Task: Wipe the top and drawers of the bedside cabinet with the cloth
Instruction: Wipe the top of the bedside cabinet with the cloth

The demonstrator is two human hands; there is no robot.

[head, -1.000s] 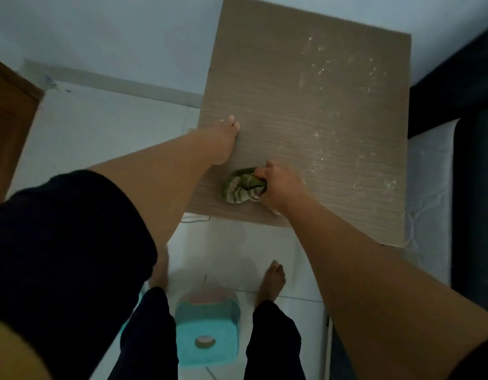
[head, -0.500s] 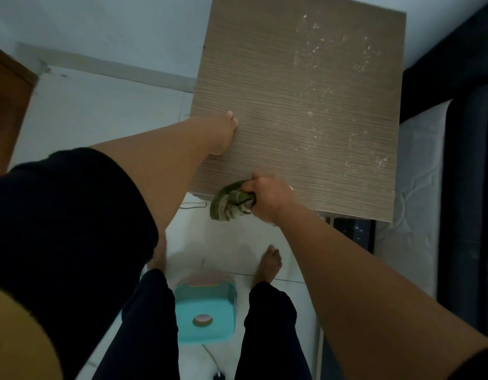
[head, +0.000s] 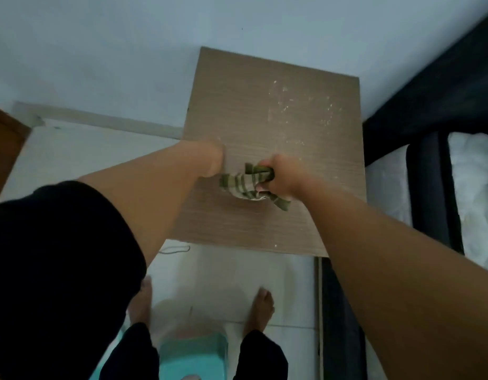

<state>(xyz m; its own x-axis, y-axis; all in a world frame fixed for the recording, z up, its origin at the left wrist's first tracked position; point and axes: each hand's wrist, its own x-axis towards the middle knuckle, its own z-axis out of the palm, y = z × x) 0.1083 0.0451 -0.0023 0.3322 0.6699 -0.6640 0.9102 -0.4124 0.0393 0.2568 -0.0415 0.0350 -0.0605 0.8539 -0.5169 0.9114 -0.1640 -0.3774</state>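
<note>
Nearest the camera: two bare feet (head: 260, 308) on pale floor tiles (head: 237, 278), dark trouser legs above them, and a teal plastic stool (head: 194, 355) between the legs at the bottom edge. A thin cord (head: 174, 249) lies on the tiles just in front of the cabinet's near left corner.

Both arms reach forward over the bedside cabinet (head: 264, 119). The left arm wears a dark short sleeve (head: 59, 256); the forearm runs up and right to the left hand (head: 214, 157), which rests on the cabinet top near its left edge. The fingers are blurred, so whether they lie flat or curled cannot be told.

The right forearm comes in from the lower right. The right hand (head: 282, 175) is a closed fist gripping the cloth (head: 244, 183), knuckles uppermost. The cloth is green with pale stripes, bunched; most of it spills out to the left of the fist and one tail hangs out below it. It sits on the cabinet top, roughly mid-depth, just beside the left hand.

Cabinet top: brown wood-grain board with whitish specks and smears (head: 294, 105) over the far right part and a few along the right edge.

Right of the cabinet: dark bed frame (head: 429, 187) and white mattress (head: 472, 171). Far side: pale blue wall (head: 127, 50) with a light skirting strip at the floor; brown wooden door (head: 4, 144) at far left.
</note>
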